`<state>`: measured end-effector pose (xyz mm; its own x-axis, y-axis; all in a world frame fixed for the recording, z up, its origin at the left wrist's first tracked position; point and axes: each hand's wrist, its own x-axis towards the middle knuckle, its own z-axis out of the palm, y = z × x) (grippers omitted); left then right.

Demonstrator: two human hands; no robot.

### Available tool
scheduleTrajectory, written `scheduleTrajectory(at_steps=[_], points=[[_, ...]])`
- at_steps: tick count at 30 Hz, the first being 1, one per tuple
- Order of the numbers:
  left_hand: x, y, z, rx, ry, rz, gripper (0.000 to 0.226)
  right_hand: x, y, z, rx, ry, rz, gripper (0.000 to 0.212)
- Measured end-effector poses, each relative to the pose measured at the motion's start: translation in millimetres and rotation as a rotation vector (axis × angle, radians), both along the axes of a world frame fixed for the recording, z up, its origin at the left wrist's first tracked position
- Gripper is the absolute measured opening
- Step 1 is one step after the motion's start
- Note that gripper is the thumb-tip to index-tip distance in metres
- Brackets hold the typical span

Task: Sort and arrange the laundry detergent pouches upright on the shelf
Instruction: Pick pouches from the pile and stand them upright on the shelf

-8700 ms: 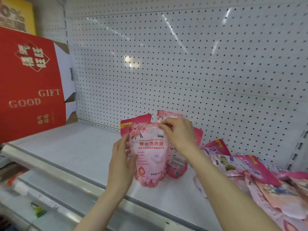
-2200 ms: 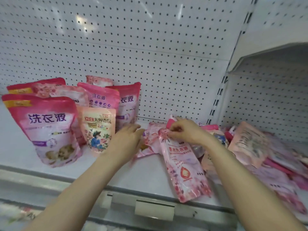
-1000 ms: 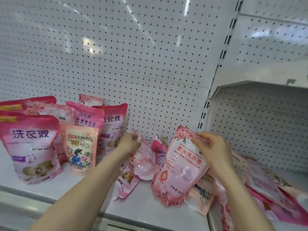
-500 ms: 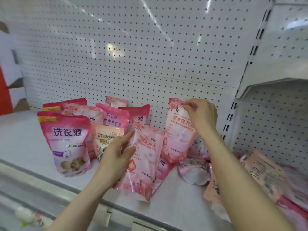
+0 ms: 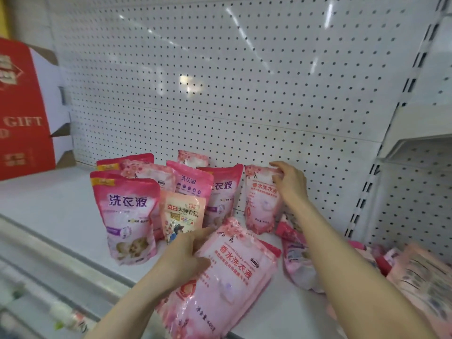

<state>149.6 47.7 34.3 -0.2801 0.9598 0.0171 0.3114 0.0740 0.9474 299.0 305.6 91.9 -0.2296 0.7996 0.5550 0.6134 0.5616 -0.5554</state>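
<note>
My right hand point(image 5: 288, 183) grips the top of a light pink flowered pouch point(image 5: 260, 204) that stands upright against the pegboard, at the right end of the standing group. My left hand point(image 5: 188, 255) holds the left edge of a second light pink pouch point(image 5: 227, 277), tilted near the shelf's front edge. Several pouches stand upright to the left, among them a large pink pouch point(image 5: 127, 218) in front and a small orange pouch point(image 5: 182, 217).
A loose heap of pink pouches point(image 5: 303, 260) lies to the right on the white shelf point(image 5: 49, 206). A red gift box point(image 5: 22, 111) stands at the far left. The pegboard back wall point(image 5: 220, 81) and a slotted upright post point(image 5: 367, 192) bound the shelf.
My right hand has carried its pouch back and set it upright against the pegboard beside the row. My left hand's pouch has come lower and toward the front edge.
</note>
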Motion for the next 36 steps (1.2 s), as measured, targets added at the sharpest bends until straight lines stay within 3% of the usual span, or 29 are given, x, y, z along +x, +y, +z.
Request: scheduleTrajectory(at_steps=[2,5,8,11,13,21,25,30,36], points=[[2.1,-0.3,-4.0,-0.006,-0.002,0.008,0.062,7.2,-11.5,-4.3,0.076,-0.008,-0.027,0.046],[-1.0,-5.9,-7.1,-0.010,0.015,0.026,0.050,16.4,-34.7,-24.0,0.166,-0.006,-0.050,0.033],[-11.2,-14.9,-6.6,0.039,-0.142,0.071,0.035,17.8,-56.2,-57.2,-0.081,-0.192,0.058,0.022],[-23.7,-23.3,-8.1,0.104,-0.209,0.142,0.029,7.6,-62.4,-90.6,-0.337,-0.533,0.147,0.044],[-31.4,-28.4,-9.6,0.141,-0.240,0.174,0.030,-1.3,-62.0,-104.4,-0.395,-0.665,0.124,0.051],[-47.5,-43.0,-14.9,0.277,-0.255,0.255,0.025,-10.8,-62.5,-89.0,-0.533,-0.592,-0.030,0.045],[-47.7,-44.9,-13.3,0.329,-0.265,0.287,0.018,2.3,-70.2,-69.0,-0.591,-0.411,-0.042,0.029],[-43.6,-44.2,-5.8,0.389,-0.306,0.323,0.014,16.1,-98.5,-18.0,-0.385,-0.131,0.078,0.024],[-40.6,-43.3,4.1,0.447,-0.346,0.312,0.015,1.4,-99.4,25.7,0.073,-0.207,0.046,0.020]])
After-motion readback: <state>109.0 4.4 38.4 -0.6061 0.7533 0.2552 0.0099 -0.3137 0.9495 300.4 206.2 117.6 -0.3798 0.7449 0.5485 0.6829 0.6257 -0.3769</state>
